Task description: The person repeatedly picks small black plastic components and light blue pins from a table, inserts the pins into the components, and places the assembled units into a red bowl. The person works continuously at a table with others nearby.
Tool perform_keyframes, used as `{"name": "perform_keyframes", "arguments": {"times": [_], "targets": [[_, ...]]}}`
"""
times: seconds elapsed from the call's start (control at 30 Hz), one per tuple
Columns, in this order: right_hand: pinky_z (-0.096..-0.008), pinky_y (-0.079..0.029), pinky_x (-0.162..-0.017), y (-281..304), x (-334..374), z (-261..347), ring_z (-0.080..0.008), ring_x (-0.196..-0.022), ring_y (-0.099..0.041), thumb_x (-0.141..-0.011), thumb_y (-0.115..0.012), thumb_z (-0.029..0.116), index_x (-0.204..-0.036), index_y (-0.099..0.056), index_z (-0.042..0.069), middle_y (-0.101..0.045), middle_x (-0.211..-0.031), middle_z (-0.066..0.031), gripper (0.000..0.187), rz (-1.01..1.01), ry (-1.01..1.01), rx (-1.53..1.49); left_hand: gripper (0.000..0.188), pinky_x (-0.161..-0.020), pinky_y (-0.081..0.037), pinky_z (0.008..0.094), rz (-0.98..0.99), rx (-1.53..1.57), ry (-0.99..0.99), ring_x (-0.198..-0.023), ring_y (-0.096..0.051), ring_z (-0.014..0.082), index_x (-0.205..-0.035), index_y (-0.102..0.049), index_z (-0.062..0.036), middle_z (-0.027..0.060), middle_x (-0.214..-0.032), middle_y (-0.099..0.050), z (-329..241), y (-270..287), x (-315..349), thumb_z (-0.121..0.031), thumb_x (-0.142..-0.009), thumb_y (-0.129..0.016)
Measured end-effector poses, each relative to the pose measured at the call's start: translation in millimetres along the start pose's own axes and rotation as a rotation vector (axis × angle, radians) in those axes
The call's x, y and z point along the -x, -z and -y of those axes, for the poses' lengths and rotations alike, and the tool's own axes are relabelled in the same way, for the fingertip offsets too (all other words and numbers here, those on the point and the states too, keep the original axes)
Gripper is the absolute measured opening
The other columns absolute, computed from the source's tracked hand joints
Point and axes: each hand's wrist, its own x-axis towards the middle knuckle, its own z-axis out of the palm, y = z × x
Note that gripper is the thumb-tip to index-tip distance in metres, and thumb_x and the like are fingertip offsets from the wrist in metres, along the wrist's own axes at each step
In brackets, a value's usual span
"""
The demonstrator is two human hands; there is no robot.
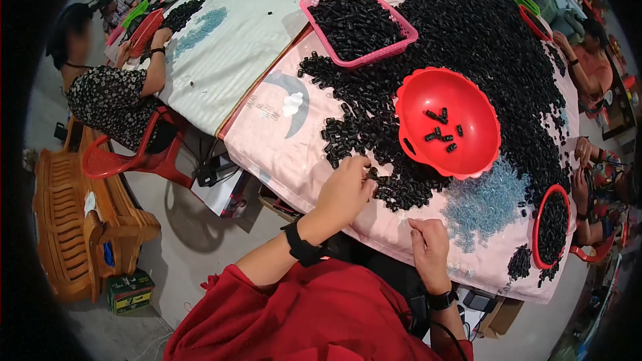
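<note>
The left hand (346, 187) is nearer the black pieces (406, 190), its fingertips at their edge; they spread from its twelve to three o'clock, long axes at mixed angles. Its fingers are half curled; I cannot tell whether they grip one. The red bowl (423, 97) lies at two o'clock. The right hand (431, 246), loosely curled, hold unclear, has them at eleven.

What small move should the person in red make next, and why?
Perhaps draw one black piece toward the right hand with the left hand: the left fingers are already at the edge of the black pieces, and the right hand is close by, beside the clear bluish pieces. Whether either hand holds anything is unclear.
</note>
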Motion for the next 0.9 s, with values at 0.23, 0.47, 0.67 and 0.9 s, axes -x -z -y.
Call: {"name": "perform_keyframes", "arguments": {"times": [0.23,0.47,0.67,0.9], "targets": [[-0.0414,-0.048,-0.084,-1.5,-0.5,-0.1,-0.0316,-0.093,-0.063,-0.093,-0.067,-0.001,-0.113,-0.074,0.004,-0.065,-0.097,-0.0120,0.022,-0.010,0.003,0.003,0.024,-0.080,-0.058,0.0414,0.030,-0.047,-0.035,-0.093,-0.070,0.0336,-0.117,-0.066,-0.0024,0.0170,-0.105,-0.063,9.5,-5.9,-2.6,-0.006,-0.094,-0.070],[-0.0413,-0.048,-0.084,-1.6,0.4,-1.6,-0.0314,-0.094,-0.063,-0.093,-0.068,0.000,-0.113,-0.075,0.005,-0.066,-0.098,-0.0122,0.022,0.001,-0.013,0.008,0.020,-0.081,-0.057,0.0422,0.112,-0.064,-0.073,-0.097,-0.070,0.0342,-0.115,-0.068,-0.0022,0.0166,-0.107,-0.064,0.9,-5.8,-2.4,-0.007,-0.095,-0.068],[-0.0413,-0.048,-0.084,-1.7,0.5,-0.3,-0.0321,-0.095,-0.063,-0.093,-0.067,0.000,-0.113,-0.074,0.004,-0.065,-0.098,-0.0127,0.021,-0.003,-0.010,0.013,0.018,-0.083,-0.056,0.0417,0.016,0.020,0.054,-0.098,-0.069,0.0352,-0.115,-0.069,-0.0029,0.0162,-0.108,-0.064,5.8,-6.9,-4.6,-0.009,-0.099,-0.066],[-0.0421,-0.048,-0.086,-0.9,-0.2,-0.1,-0.0329,-0.096,-0.063,-0.093,-0.067,0.000,-0.114,-0.074,0.004,-0.065,-0.099,-0.0131,0.022,0.009,-0.011,0.007,0.019,-0.082,-0.053,0.0448,0.154,-0.033,-0.087,-0.095,-0.066,0.0378,-0.116,-0.073,-0.0066,0.0166,-0.104,-0.063,6.1,-13.7,-17.3,-0.009,-0.103,-0.060]]}}
